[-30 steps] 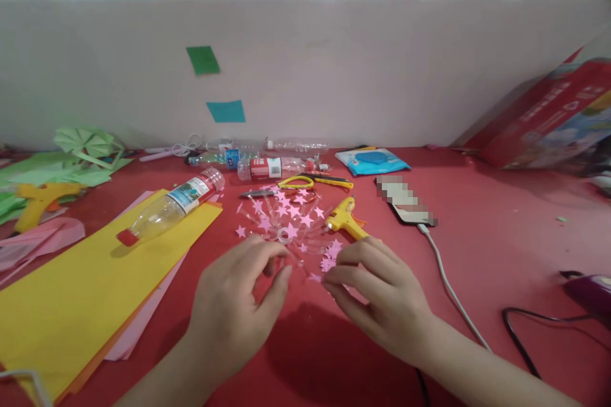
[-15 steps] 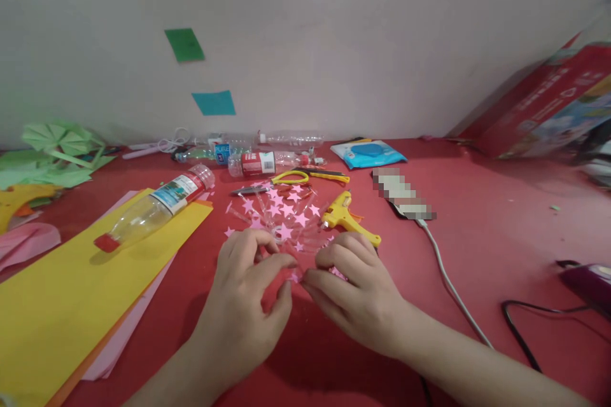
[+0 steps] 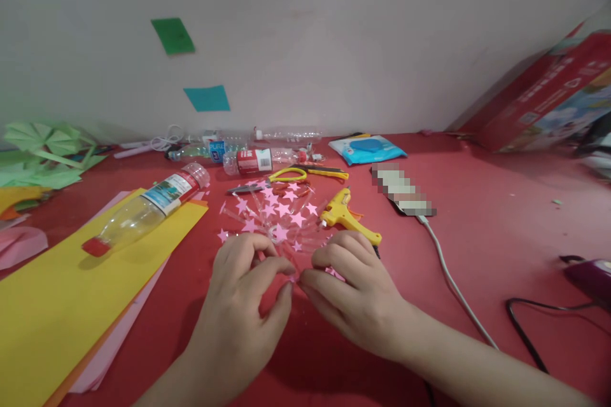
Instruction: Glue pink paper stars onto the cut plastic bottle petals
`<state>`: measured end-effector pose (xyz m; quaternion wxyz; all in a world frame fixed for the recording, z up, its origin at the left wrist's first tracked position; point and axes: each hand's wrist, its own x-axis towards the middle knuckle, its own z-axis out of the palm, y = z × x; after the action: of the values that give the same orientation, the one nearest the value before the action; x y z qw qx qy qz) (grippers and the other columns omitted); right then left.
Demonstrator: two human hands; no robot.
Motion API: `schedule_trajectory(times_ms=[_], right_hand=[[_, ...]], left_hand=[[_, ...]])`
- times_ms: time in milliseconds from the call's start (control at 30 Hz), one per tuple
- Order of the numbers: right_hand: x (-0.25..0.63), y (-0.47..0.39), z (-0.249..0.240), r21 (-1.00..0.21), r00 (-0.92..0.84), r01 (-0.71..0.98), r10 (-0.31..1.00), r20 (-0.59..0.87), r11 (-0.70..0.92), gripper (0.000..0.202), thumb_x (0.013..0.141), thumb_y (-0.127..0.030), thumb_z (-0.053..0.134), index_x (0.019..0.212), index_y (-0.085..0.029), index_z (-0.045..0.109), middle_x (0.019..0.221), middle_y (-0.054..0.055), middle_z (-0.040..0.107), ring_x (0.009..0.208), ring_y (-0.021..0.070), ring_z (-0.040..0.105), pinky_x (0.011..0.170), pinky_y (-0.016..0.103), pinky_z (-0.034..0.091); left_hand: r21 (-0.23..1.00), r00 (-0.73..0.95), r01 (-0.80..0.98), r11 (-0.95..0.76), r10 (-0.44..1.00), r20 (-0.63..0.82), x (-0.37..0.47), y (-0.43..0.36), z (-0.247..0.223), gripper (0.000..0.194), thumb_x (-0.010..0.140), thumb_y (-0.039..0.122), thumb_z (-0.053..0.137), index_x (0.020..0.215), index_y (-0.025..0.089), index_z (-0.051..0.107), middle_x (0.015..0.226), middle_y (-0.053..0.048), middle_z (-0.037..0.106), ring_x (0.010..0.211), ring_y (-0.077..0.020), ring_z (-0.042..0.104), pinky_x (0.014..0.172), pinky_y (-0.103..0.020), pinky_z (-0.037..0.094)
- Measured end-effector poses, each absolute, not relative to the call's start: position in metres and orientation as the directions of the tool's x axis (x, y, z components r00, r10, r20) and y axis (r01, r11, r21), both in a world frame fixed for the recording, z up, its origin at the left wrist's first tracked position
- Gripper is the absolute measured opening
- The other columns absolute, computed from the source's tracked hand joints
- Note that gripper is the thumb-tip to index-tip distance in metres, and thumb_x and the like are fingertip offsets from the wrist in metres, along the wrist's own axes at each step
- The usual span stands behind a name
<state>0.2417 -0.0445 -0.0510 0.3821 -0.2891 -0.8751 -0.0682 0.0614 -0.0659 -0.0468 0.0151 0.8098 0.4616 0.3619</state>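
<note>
On the table before me lies a clear plastic bottle cut into splayed strips, with pink paper stars (image 3: 280,233) on it. At its near edge my left hand (image 3: 248,305) is closed, thumb and index finger pinching a small pink star (image 3: 293,278) at a strip's end. My right hand (image 3: 353,296) is close beside it, fingers curled together with their tips by the same strip. What it grips is mostly hidden. More pink (image 3: 335,274) shows beneath its fingers. A yellow glue gun (image 3: 346,216) lies just beyond my right hand.
Yellow-handled scissors (image 3: 286,175) and a utility knife (image 3: 329,172) lie behind the cut bottle. A whole bottle (image 3: 138,219) rests on yellow paper (image 3: 57,305) at left. Wet wipes (image 3: 367,149), a phone (image 3: 403,191) with a white cable (image 3: 446,273), and more bottles (image 3: 258,161) surround the area.
The view has tilted down a little and shifted slightly. Both hands keep nearly the same pose, with the fingertips still close together at the star.
</note>
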Motion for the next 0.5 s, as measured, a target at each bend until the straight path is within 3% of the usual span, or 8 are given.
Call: schedule_trajectory(times_ms=[233,500], right_hand=[[0.2414,-0.0443,-0.0533,-0.120,-0.540,0.549,0.460,0.705,0.827,0.015,0.088,-0.010,0.050,0.079,-0.016,0.061,0.074,0.004,0.056,0.069,0.0157,0.039,0.066,0.031,0.033],[0.2396,-0.0439,-0.0533,-0.243,-0.471,0.547,0.534,0.702,0.801,0.006,0.086,-0.014,0.055,0.083,-0.018,0.059,0.078,0.003,0.057,0.073,0.0163,0.043,0.068,0.032,0.032]], left_hand=[[0.371,0.314,0.732,-0.571,0.766,0.561,0.0624,-0.0661,-0.0464,0.014,0.082,0.009,0.052,0.089,0.020,0.059,0.094,-0.003,0.048,0.092,-0.0184,0.048,0.080,-0.036,0.041],[0.378,0.305,0.732,-0.567,0.768,0.563,0.0623,-0.0667,-0.0457,0.013,0.083,0.011,0.052,0.089,0.020,0.059,0.095,-0.004,0.048,0.093,-0.0183,0.048,0.080,-0.035,0.042]])
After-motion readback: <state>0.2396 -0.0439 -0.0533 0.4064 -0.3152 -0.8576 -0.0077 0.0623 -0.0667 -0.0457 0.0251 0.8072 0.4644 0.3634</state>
